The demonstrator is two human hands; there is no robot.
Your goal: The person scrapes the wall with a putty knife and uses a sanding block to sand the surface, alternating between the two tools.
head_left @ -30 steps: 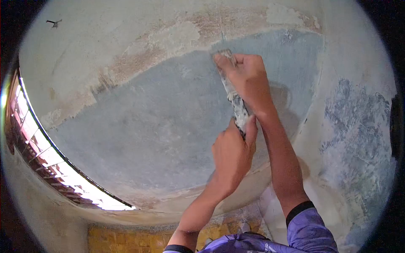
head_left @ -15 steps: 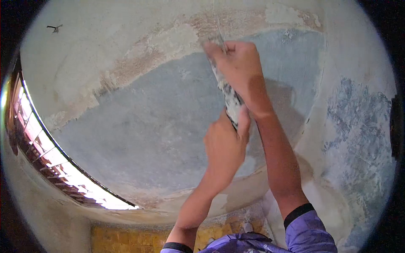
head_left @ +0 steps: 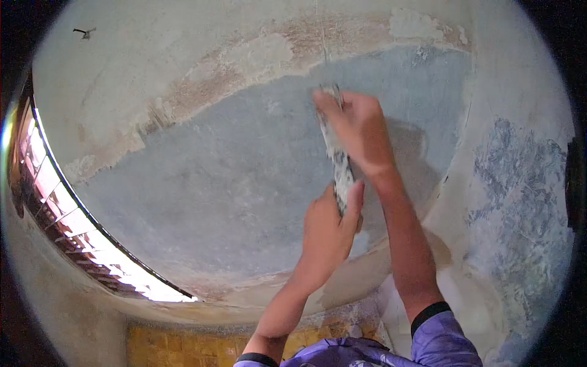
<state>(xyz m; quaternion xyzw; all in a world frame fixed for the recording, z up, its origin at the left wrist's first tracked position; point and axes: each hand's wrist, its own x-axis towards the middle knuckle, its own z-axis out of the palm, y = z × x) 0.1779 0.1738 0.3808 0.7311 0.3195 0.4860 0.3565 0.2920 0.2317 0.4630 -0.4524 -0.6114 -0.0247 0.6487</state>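
A long, narrow tool (head_left: 340, 160), smeared with pale and dark material, is held upright and slightly tilted before the wall. My left hand (head_left: 330, 223) is wrapped round its lower end, thumb along the side. Higher up, my right hand (head_left: 358, 125) pinches the tool near its top, the fingertips blurred by motion. Behind both hands lies a grey patch (head_left: 214, 177) on the wall, with a rough, reddish and cream band (head_left: 232, 67) along its upper edge.
A barred window (head_left: 79, 229) lets in bright light at the left. A small dark piece (head_left: 85, 33) sticks out of the upper-left wall. The right wall has a mottled blue-grey patch (head_left: 516, 183). Yellow tiles (head_left: 177, 348) show at the bottom.
Both hands and the tool have moved down and slightly right against the wall. My right hand has come down more than my left, nearer to it along the tool.
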